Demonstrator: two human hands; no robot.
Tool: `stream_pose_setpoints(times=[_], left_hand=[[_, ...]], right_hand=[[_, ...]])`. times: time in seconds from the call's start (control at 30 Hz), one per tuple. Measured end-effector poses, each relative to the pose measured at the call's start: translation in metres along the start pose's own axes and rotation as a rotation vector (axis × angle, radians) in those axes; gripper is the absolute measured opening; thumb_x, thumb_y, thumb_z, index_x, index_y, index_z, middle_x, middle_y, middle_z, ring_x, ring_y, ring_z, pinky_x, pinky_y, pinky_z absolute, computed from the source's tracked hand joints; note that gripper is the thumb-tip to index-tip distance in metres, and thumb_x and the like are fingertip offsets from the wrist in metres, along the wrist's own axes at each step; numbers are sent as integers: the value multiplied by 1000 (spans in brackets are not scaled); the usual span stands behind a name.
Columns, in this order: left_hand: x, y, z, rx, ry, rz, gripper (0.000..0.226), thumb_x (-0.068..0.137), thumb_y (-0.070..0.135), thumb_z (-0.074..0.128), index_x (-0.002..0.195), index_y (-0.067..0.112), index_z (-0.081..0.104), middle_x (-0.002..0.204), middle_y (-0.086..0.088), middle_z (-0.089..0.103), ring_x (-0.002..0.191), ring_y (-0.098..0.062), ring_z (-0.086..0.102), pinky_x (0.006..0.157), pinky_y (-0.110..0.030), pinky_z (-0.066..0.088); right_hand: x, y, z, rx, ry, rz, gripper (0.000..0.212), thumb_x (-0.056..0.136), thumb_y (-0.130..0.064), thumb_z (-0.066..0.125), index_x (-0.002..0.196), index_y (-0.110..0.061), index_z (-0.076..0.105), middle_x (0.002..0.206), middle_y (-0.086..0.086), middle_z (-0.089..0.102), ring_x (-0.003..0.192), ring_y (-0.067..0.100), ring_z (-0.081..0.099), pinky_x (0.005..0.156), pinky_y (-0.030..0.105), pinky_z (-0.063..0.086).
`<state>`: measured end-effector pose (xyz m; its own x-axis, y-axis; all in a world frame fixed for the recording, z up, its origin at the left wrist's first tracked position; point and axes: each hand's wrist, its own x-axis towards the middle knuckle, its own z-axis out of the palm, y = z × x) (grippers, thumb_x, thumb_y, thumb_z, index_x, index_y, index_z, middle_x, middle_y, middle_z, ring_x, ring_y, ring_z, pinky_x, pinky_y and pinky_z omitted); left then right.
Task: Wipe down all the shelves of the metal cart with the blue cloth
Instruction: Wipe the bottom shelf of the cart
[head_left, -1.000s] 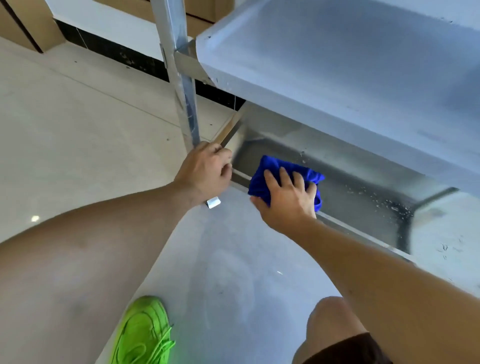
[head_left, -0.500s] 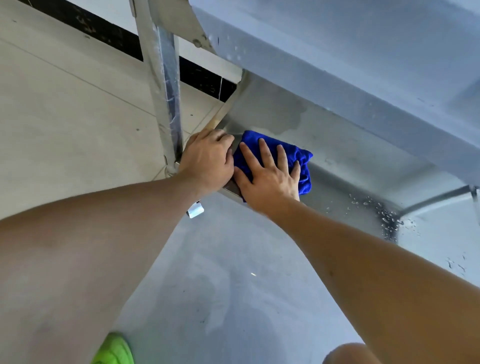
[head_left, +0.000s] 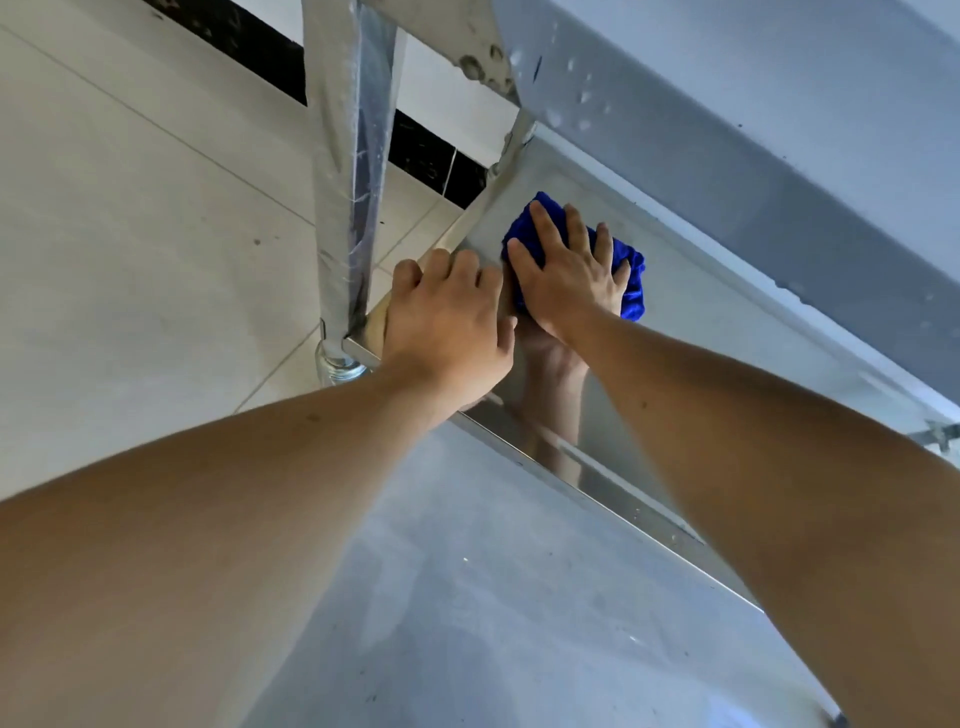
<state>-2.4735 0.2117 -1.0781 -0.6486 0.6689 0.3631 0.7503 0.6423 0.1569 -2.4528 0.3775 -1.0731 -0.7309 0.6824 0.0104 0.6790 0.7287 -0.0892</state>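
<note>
Fingers spread flat, the right hand presses the blue cloth onto the lower shelf of the metal cart, near its left corner and under the upper shelf. The cloth lies bunched beneath the palm, its edges showing past the fingers. Just beside it, the left hand curls over the shelf's front rim close to the upright post. Water droplets dot the upper shelf's edge. Pale floor tiles lie to the left.
</note>
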Motion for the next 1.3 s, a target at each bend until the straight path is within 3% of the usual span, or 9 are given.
stream_pose_setpoints(times=[0.1,0.2,0.47,0.73,0.97,1.17,1.3], left_hand=[[-1,-1,3,-3,34,5,44,86,49,48,104,11,62,99,-11,58,97,-33,51,83,-48,37],[-2,-1,5,-5,49,-3,43,84,49,49,99,11,64,98,-12,59,95,-34,52,82,-47,37],[0,-1,2,-14,45,-2,43,85,48,48,100,11,64,100,-11,59,99,-33,51,85,-47,37],[1,1,-3,4,3,2,44,88,46,44,93,11,70,99,-12,62,98,-32,53,86,-47,40],[1,1,-6,-14,10,9,39,90,43,44,91,15,72,103,-9,61,98,-30,51,85,-47,40],[3,6,-15,37,-71,1,38,85,34,43,97,12,71,110,-10,59,106,-34,48,89,-48,37],[16,21,-21,55,-140,-47,35,81,32,44,97,9,65,108,-16,59,102,-37,50,84,-48,38]], right_hand=[[22,0,-2,34,17,41,57,96,-67,25,150,-48,25,160,-3,31,146,33,23,114,55,15],[41,-2,-2,52,57,79,57,98,-63,28,151,-43,30,160,-3,31,145,32,25,113,54,19],[52,-4,0,-10,49,90,59,96,-61,27,152,-44,18,163,-1,21,148,34,13,114,59,8],[18,7,-2,-97,36,-34,58,94,-55,24,151,-46,20,159,-3,27,141,33,23,108,61,23],[-68,8,-3,-54,73,-73,53,95,-54,27,146,-44,30,154,-5,32,134,32,27,100,59,25],[-190,10,-2,-32,160,34,45,93,-51,35,135,-36,44,136,-2,46,120,35,33,86,53,29],[-245,29,1,4,133,95,51,98,-57,29,146,-39,34,151,-6,36,137,35,24,102,61,24]])
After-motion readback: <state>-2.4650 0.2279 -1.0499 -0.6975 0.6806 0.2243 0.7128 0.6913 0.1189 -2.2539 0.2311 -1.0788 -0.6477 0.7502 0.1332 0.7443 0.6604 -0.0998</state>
